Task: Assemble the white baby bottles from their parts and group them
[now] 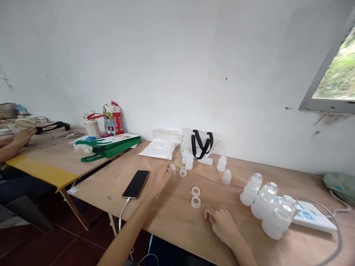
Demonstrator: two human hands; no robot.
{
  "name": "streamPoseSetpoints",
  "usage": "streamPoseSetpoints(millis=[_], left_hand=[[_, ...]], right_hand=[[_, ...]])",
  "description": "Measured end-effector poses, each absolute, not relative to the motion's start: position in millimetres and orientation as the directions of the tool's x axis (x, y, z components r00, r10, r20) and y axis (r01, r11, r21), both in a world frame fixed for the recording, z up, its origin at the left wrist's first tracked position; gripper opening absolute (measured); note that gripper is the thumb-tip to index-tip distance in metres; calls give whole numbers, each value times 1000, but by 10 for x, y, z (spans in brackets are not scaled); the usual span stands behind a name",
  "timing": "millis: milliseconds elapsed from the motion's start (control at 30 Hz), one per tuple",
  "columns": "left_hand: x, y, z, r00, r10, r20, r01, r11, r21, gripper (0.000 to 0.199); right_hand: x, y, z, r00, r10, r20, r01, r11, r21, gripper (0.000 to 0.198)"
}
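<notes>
My left hand, slightly blurred, reaches across the table with its fingertips around a small clear plastic piece, perhaps a bottle cap. Just right of it lies a translucent ring. Loosely bent, the fingers of my right hand rest on the table near its front edge, with nothing seen in them. Two more rings, a far one and a near one, lie just beyond that hand. A ribbed clear cap stands farther back. To the right are three capped baby bottles.
Frosted pieces stand before a white bag with black handles. A white packet lies by the wall. Left of my arm is a phone on a cable. A white box sits right. A co-worker's hand shows far left.
</notes>
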State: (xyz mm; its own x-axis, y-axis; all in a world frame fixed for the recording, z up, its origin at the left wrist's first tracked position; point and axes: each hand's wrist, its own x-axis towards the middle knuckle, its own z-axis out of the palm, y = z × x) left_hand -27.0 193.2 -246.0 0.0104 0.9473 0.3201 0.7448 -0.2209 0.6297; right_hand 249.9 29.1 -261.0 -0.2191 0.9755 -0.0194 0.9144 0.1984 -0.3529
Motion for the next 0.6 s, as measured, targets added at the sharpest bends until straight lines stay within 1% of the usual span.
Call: streamPoseSetpoints(millis=[100, 267, 467, 600], left_hand=[[-321, 2192, -2456, 37, 943, 329, 762, -240, 602, 33], [-254, 2360, -2628, 113, 943, 315, 773, -282, 568, 32], [-236, 2408, -2771, 126, 938, 324, 776, -297, 557, 32], [-266, 2450, -2805, 115, 937, 329, 775, -292, 561, 38]], right_hand=[[2494, 285, -2625, -211, 977, -21, 915, 190, -355, 41], [2497, 288, -2625, -210, 977, -24, 916, 188, -356, 41], [2485, 285, -2606, -207, 978, -20, 918, 187, -349, 41], [2479, 277, -2597, -211, 977, -17, 916, 192, -351, 42]])
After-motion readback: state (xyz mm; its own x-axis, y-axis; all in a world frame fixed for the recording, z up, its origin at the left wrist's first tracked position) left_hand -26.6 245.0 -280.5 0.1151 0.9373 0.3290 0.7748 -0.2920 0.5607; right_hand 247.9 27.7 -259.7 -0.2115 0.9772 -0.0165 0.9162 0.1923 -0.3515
